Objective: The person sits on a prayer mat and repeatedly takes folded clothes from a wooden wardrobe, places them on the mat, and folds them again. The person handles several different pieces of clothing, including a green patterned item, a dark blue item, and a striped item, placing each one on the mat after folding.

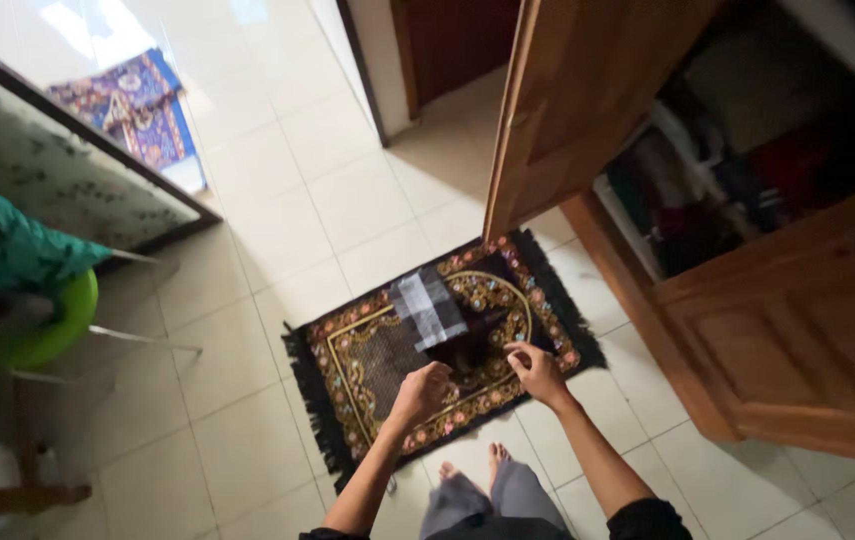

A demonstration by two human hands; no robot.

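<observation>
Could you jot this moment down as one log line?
left hand: pinching dark cloth | right hand: pinching same cloth | below: patterned rug | right: open wooden wardrobe

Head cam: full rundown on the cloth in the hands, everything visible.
The cloth is a soft woven-looking fabric, part grey-and-white check, part dark plain, the dark part blurred. It hangs loosely in the air, bunched and draped, over a dark patterned floor rug with a black fringe. The left hand and right hand each pinch its lower edge, fingers closed, held apart from one another. Whether it touches the rug cannot be told. An open wooden wardrobe stands to the right.
</observation>
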